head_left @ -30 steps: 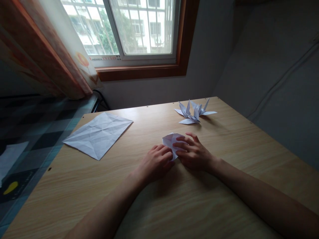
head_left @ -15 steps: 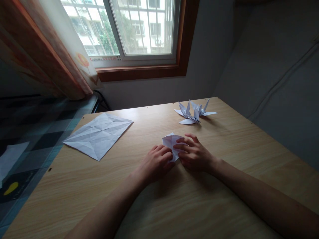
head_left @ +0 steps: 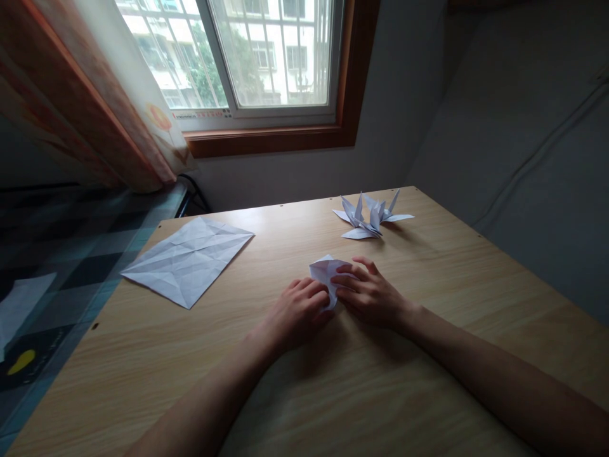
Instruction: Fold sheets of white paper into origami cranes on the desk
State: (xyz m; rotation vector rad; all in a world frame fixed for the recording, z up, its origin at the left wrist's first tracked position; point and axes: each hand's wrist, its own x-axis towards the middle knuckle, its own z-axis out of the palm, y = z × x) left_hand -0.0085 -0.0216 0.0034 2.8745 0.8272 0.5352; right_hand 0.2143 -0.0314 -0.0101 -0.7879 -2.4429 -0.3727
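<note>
A small folded sheet of white paper (head_left: 325,270) lies on the wooden table between my two hands. My left hand (head_left: 304,308) is closed over its near left edge, fingers curled and the thumb low by the paper's bottom corner. On the right side, the fingers of my right hand (head_left: 366,289) press on the paper from above, with one finger raised off it. Both hands hide parts of the paper, so its lower folds do not show fully.
Folded paper cranes (head_left: 364,219) stand at the table's far right. A creased square sheet (head_left: 190,260) lies flat at the left. Beyond the table's left edge is a checked cloth (head_left: 90,279) with another white paper (head_left: 21,304) on it. A window and curtain (head_left: 95,95) are behind.
Both hands stay almost in place on the folded paper. The fingers of my right hand have shifted very slightly at the paper's lower edge.
</note>
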